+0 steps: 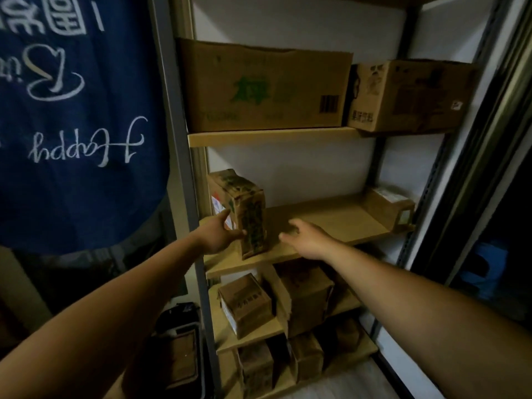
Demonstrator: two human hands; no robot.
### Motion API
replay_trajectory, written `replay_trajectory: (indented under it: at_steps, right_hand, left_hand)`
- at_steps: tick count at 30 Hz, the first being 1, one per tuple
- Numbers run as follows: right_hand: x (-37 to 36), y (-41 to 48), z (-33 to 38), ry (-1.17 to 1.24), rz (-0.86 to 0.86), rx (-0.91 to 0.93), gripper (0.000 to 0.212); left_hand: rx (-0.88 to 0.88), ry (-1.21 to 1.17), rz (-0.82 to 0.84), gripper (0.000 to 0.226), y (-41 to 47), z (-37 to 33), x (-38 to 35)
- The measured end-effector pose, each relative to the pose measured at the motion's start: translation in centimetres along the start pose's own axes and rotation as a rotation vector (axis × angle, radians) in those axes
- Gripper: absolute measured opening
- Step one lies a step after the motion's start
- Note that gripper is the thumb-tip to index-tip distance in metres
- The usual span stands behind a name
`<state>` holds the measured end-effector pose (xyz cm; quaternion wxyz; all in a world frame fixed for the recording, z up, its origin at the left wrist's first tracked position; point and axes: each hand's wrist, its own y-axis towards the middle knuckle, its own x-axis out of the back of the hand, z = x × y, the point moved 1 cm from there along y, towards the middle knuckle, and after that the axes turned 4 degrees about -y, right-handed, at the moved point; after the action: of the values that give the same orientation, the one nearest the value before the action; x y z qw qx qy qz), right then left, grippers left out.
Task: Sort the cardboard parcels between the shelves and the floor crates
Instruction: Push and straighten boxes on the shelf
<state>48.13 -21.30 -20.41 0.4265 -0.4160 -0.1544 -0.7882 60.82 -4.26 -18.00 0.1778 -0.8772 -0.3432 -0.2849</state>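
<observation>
A narrow cardboard parcel [244, 214] with green print stands upright at the left end of the middle shelf [331, 223]. My left hand [218, 234] grips its left side, with the thumb on its front edge. To the right of the parcel, my right hand [302, 237] hovers over the shelf board with loose fingers and holds nothing. A small parcel [391, 208] lies at the right end of the same shelf.
Two large boxes [264, 87] [403, 96] fill the top shelf. Several small parcels [247, 306] sit on the two lower shelves. A blue cloth [74, 116] hangs at the left. A dark crate [181, 355] is on the floor at bottom left.
</observation>
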Motion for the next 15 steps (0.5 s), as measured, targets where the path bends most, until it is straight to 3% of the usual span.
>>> replay_trajectory:
  at_steps: [7,12,15]
  right_hand:
    - [1.3,9.6,3.5,0.034,-0.018,0.1,0.067]
    - [0.9,15.8,5.2,0.027,0.081,0.236,0.078]
    - [0.0,18.1,4.5,0.025,0.153,0.328,0.07]
  left_hand:
    - [-0.046,-0.127,-0.075,0.063,7.9,-1.3,0.2]
    - [0.044,-0.254,-0.173,0.055,12.6,-1.0,-1.1]
    - [0.102,-0.301,-0.28,0.042,14.3,-0.6,-2.5]
